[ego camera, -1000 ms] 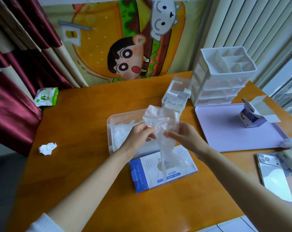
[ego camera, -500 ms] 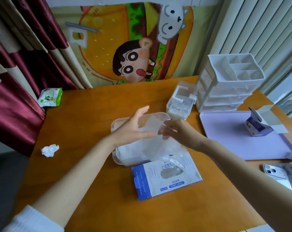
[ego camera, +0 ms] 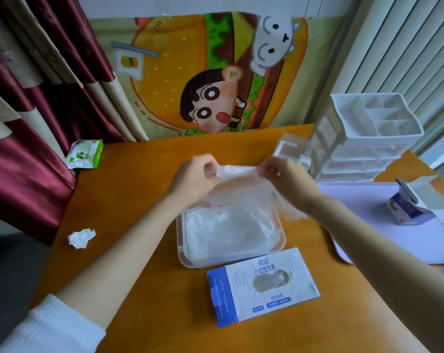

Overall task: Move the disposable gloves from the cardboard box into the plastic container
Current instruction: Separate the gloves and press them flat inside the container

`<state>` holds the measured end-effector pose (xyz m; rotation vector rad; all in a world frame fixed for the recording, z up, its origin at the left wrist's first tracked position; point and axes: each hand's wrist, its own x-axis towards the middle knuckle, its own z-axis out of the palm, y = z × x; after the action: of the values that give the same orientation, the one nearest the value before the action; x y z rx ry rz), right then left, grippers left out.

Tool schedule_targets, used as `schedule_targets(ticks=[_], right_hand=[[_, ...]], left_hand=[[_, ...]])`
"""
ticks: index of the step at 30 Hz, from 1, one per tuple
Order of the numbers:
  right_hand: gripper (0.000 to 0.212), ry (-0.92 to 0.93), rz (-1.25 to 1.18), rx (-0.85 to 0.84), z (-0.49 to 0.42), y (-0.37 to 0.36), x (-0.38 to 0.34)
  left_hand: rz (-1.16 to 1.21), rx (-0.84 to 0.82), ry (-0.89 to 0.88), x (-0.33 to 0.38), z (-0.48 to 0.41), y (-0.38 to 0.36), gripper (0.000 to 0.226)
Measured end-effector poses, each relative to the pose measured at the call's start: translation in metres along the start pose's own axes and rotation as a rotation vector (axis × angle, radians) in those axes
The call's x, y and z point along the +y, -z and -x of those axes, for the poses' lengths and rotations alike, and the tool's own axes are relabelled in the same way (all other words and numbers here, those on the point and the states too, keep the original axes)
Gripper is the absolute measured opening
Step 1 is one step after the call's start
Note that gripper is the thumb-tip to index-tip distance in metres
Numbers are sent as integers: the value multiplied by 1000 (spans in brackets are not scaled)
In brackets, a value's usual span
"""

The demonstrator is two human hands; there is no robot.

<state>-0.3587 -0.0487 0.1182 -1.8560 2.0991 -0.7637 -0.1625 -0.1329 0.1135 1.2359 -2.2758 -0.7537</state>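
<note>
Clear disposable glove (ego camera: 237, 171) is stretched between both hands above the far end of the plastic container (ego camera: 181, 240). Left hand (ego camera: 193, 179) pinches one edge, right hand (ego camera: 284, 179) pinches the other, fingers curled on the film. Container holds a glove pile (ego camera: 228, 230). Cardboard box (ego camera: 264, 289) lies flat just beside the container's near side, oval opening up. All on the orange tabletop (ego camera: 139, 200). Crumpled tissue (ego camera: 81, 238) and wipes pack (ego camera: 84, 154) on the left, purple tray (ego camera: 363, 215) with small carton (ego camera: 406, 207) on the right

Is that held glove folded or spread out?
Spread out: left hand and right hand pinch the glove at its top edge, stretched over the plastic container.
</note>
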Motion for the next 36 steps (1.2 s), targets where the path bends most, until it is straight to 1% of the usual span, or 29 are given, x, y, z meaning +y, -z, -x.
schedule_targets(ticks=[2,3,4,5,7,9,11,13,16,18,20,21,22,25,27,29,30,31,32,33,34,36], right_hand=[[16,123,31,283,-4,6,-10],[18,205,57,384,-3,8,-13],[21,278,88,444,-1,10,-15],[23,341,124,459,1,10,-15],[20,448,180,379,6,-1,-12],[9,503,226,213,16,-22,0],[27,504,307,6,25,-45,11],[45,447,368,-221,34,-62,12],[55,346,384,-459,42,-81,10],[57,316,336,-541,42,-94,8],[57,258,283,-600,41,-106,13],[57,217,249,-625,40,-110,13],[57,177,214,-643,39,-113,11],[51,85,103,-682,34,-122,8],[41,43,30,-739,30,-128,7],[40,1,-46,-783,26,-131,8],[38,-19,-63,-744,24,-131,8],[34,-33,-46,-657,22,-133,9],[33,-39,12,-567,20,-135,10],[34,-32,84,-518,19,-139,11],[38,-21,149,-527,20,-144,13],[53,-15,264,-625,21,-155,19]], left_hand=[[87,204,-111,8,0,11,13],[100,268,-177,9,2,15,13],[86,297,-235,9,6,18,12],[54,294,-274,5,9,18,12],[-41,225,-274,-13,18,11,9],[-143,105,-243,-34,29,-1,8],[-246,-55,-225,-48,42,-12,8],[-365,-202,-203,-56,51,-21,10],[-493,-341,-193,-63,56,-31,23],[-584,-417,-183,-64,54,-35,33],[-680,-460,-181,-63,51,-39,40],[-686,-443,-173,-60,50,-39,42],[-658,-404,-155,-57,48,-40,43],[-464,-282,-44,-46,46,-42,47],[-358,-283,57,-42,48,-49,47],[-332,-372,123,-44,49,-64,46],[-368,-438,142,-47,49,-73,44],[-434,-504,154,-52,50,-82,43],[-519,-566,160,-56,50,-91,44],[-603,-622,159,-61,50,-99,48],[-667,-667,157,-65,49,-107,52],[-732,-713,164,-69,47,-117,62]])
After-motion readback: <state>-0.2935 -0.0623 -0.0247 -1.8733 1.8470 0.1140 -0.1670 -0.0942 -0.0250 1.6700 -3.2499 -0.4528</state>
